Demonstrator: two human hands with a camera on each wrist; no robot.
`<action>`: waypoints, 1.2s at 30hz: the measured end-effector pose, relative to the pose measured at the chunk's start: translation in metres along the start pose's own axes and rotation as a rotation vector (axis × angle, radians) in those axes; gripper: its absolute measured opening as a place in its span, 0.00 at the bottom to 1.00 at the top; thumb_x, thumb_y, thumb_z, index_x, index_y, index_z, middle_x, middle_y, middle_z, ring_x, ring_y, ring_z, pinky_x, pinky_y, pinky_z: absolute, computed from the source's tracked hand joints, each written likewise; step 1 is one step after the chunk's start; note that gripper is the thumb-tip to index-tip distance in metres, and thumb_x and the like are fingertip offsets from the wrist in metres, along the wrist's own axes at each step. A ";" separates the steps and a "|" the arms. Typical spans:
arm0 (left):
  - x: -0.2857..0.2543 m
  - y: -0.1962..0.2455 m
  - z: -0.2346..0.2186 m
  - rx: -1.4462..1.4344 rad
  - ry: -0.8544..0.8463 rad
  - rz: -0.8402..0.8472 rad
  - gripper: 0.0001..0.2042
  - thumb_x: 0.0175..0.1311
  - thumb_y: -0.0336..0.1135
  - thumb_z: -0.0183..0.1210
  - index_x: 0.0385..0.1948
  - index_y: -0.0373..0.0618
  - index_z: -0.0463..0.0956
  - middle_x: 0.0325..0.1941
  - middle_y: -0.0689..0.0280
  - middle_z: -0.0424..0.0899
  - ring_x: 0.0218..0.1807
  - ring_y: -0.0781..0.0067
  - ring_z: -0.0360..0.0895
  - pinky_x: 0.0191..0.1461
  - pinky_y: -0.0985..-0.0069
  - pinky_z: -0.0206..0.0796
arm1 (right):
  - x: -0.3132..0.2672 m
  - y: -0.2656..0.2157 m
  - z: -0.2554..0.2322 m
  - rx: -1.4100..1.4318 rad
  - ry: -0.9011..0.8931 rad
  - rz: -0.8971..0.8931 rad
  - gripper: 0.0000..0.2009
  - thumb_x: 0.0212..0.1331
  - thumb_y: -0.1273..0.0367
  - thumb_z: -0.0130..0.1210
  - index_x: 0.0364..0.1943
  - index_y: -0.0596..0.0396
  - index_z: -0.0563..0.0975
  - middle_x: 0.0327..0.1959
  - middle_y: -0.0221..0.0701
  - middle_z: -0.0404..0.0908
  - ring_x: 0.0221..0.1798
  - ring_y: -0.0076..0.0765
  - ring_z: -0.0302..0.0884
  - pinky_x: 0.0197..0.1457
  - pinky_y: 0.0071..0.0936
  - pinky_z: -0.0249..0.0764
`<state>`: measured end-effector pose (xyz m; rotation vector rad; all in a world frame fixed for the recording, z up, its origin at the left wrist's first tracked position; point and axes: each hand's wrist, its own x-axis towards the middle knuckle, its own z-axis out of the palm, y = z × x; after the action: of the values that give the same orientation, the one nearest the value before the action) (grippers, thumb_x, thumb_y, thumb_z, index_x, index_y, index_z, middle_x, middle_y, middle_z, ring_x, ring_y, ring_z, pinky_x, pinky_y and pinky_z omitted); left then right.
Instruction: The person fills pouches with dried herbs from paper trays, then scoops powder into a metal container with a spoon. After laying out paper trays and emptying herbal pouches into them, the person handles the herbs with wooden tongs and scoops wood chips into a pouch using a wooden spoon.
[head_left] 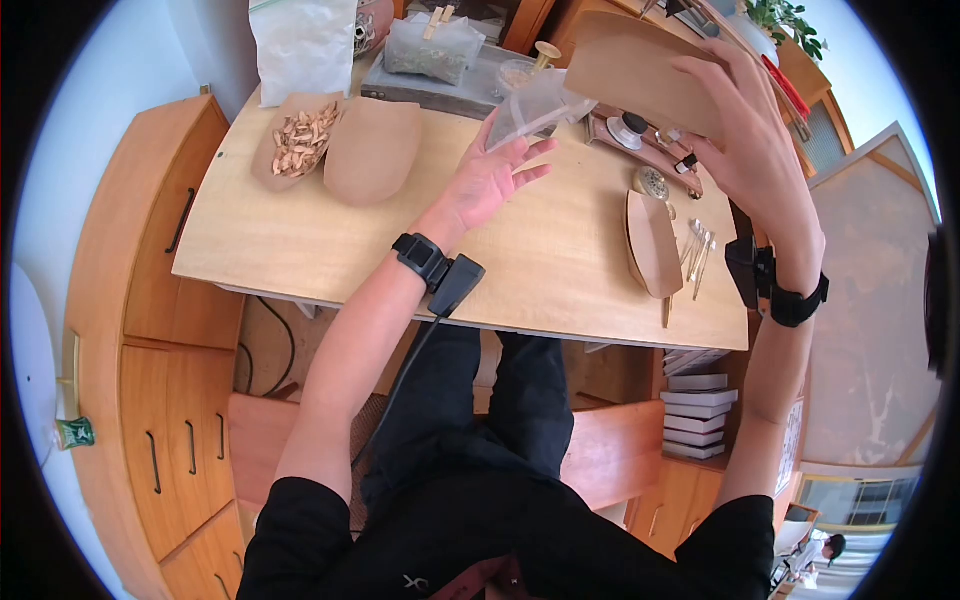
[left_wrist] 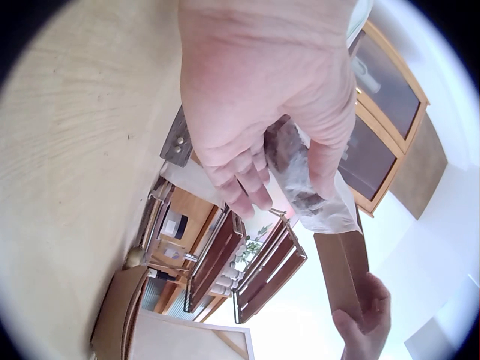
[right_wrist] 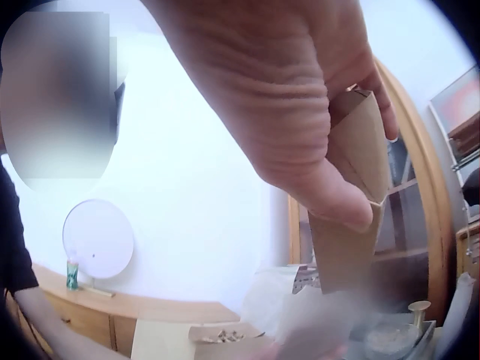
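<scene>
My left hand (head_left: 482, 188) holds a clear plastic bag (head_left: 532, 108) at its thumb side, above the table, with the other fingers loosely spread. Dark contents show inside the bag (left_wrist: 291, 161) in the left wrist view. With my right hand (head_left: 750, 135) I grip a brown paper tray (head_left: 630, 70) by its sides, raised and tilted down toward the bag. The tray's narrow end (right_wrist: 345, 255) points at the bag's mouth, which is blurred in the right wrist view.
Wood-coloured slices (head_left: 303, 138) fill one paper tray at the left, beside another brown tray (head_left: 373, 150). A third tray (head_left: 653, 245) and small metal tools (head_left: 700, 250) lie at the right. Bagged herbs (head_left: 430, 55) and a white bag (head_left: 305, 50) stand at the back.
</scene>
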<state>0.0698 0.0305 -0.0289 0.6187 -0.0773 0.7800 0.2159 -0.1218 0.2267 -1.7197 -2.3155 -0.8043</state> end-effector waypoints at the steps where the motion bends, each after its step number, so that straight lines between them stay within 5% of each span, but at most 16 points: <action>1: 0.000 0.000 0.000 -0.015 -0.008 0.010 0.37 0.64 0.31 0.61 0.71 0.61 0.48 0.66 0.63 0.68 0.65 0.56 0.70 0.63 0.57 0.69 | -0.007 0.005 0.002 -0.002 -0.002 -0.003 0.28 0.46 0.80 0.61 0.56 0.50 0.71 0.62 0.34 0.66 0.65 0.48 0.64 0.65 0.38 0.68; 7: 0.000 0.005 0.000 -0.011 -0.021 0.065 0.29 0.66 0.37 0.59 0.68 0.54 0.58 0.69 0.59 0.67 0.68 0.61 0.67 0.67 0.62 0.66 | -0.090 0.035 0.034 0.198 0.097 0.450 0.29 0.47 0.74 0.65 0.58 0.54 0.71 0.58 0.41 0.71 0.63 0.46 0.68 0.64 0.37 0.67; 13: -0.002 0.010 0.005 0.053 -0.036 0.094 0.26 0.65 0.40 0.60 0.64 0.51 0.63 0.70 0.59 0.66 0.69 0.63 0.66 0.68 0.63 0.64 | -0.184 0.011 0.107 0.398 0.185 0.873 0.30 0.51 0.68 0.66 0.59 0.59 0.69 0.53 0.46 0.72 0.59 0.47 0.70 0.63 0.37 0.67; 18: -0.002 0.017 0.005 0.069 -0.037 0.098 0.23 0.65 0.43 0.61 0.60 0.53 0.67 0.71 0.58 0.64 0.70 0.63 0.64 0.69 0.63 0.62 | -0.197 -0.018 0.134 0.384 0.134 1.069 0.34 0.50 0.65 0.68 0.62 0.58 0.67 0.61 0.50 0.66 0.65 0.54 0.63 0.65 0.41 0.64; 23: -0.004 0.024 0.004 0.104 -0.048 0.143 0.22 0.64 0.45 0.61 0.57 0.54 0.68 0.72 0.58 0.63 0.71 0.64 0.63 0.70 0.63 0.61 | -0.189 -0.047 0.135 -0.060 0.065 0.916 0.34 0.50 0.64 0.68 0.61 0.59 0.67 0.70 0.52 0.57 0.72 0.58 0.54 0.68 0.42 0.61; 25: -0.003 0.027 0.006 0.123 -0.040 0.147 0.23 0.64 0.45 0.61 0.58 0.51 0.67 0.72 0.58 0.62 0.71 0.64 0.62 0.70 0.63 0.61 | -0.172 -0.063 0.124 0.235 0.256 0.708 0.28 0.54 0.69 0.65 0.59 0.60 0.69 0.67 0.49 0.64 0.69 0.55 0.61 0.67 0.42 0.64; 26: -0.002 0.028 0.004 0.134 -0.041 0.138 0.23 0.64 0.45 0.61 0.58 0.51 0.67 0.72 0.58 0.62 0.71 0.64 0.62 0.70 0.63 0.61 | -0.164 -0.069 0.125 0.521 0.188 0.681 0.23 0.58 0.72 0.61 0.58 0.61 0.70 0.59 0.43 0.74 0.61 0.46 0.73 0.60 0.37 0.71; 28: -0.001 0.026 -0.003 0.103 -0.059 0.141 0.25 0.64 0.45 0.61 0.59 0.47 0.65 0.72 0.57 0.62 0.71 0.64 0.62 0.70 0.63 0.61 | -0.142 -0.083 0.143 1.292 -0.090 0.692 0.19 0.62 0.69 0.58 0.56 0.61 0.71 0.51 0.39 0.80 0.52 0.36 0.79 0.53 0.30 0.75; 32: 0.002 0.027 -0.005 0.089 -0.069 0.114 0.26 0.65 0.44 0.60 0.61 0.43 0.63 0.73 0.57 0.61 0.71 0.63 0.62 0.70 0.62 0.61 | -0.078 -0.080 0.187 1.839 -0.497 0.732 0.17 0.64 0.68 0.53 0.55 0.61 0.72 0.49 0.38 0.80 0.51 0.30 0.79 0.52 0.26 0.75; 34: -0.001 0.027 -0.003 0.084 -0.042 0.109 0.27 0.66 0.43 0.59 0.62 0.43 0.61 0.73 0.56 0.61 0.72 0.63 0.61 0.70 0.62 0.61 | -0.060 -0.056 0.235 1.389 -0.244 0.674 0.18 0.63 0.69 0.52 0.56 0.61 0.71 0.52 0.38 0.79 0.54 0.32 0.76 0.55 0.28 0.73; 35: -0.003 0.026 -0.004 0.092 -0.041 0.107 0.27 0.66 0.43 0.59 0.62 0.43 0.61 0.73 0.56 0.61 0.72 0.63 0.61 0.70 0.62 0.61 | -0.053 -0.048 0.238 1.396 -0.239 0.673 0.18 0.63 0.69 0.52 0.56 0.61 0.71 0.52 0.38 0.79 0.54 0.32 0.76 0.55 0.28 0.73; 36: -0.003 0.026 -0.004 0.082 -0.041 0.099 0.28 0.66 0.43 0.59 0.63 0.43 0.60 0.73 0.56 0.60 0.72 0.63 0.61 0.70 0.62 0.61 | -0.046 -0.040 0.237 1.439 -0.030 0.817 0.19 0.63 0.69 0.52 0.57 0.61 0.71 0.54 0.37 0.77 0.56 0.32 0.75 0.57 0.29 0.72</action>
<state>0.0495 0.0446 -0.0203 0.7132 -0.1146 0.8692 0.2399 -0.0505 -0.0058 -1.5073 -1.1742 0.8376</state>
